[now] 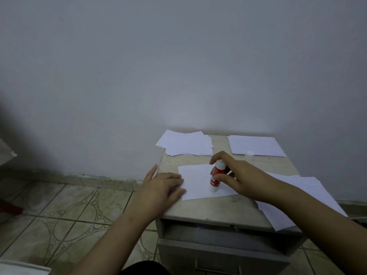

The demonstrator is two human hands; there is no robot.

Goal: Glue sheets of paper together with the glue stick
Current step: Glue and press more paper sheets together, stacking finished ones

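Observation:
A white sheet of paper (pixel 196 180) lies in the middle of the small cabinet top (pixel 214 207). My right hand (pixel 236 175) grips a red and white glue stick (pixel 215 176), held tilted with its white tip pressed down on the sheet. My left hand (pixel 162 185) lies flat, fingers spread, on the sheet's left edge at the cabinet's left side. The glue stick's white cap (pixel 249 154) stands at the back, on the edge of a paper stack.
Three paper stacks lie around the sheet: back left (pixel 185 144), back right (pixel 256 145), and right (pixel 305 197), overhanging the cabinet edge. A grey wall rises directly behind. Tiled floor (pixel 69 211) spreads to the left. A drawer front (pixel 218 253) shows below.

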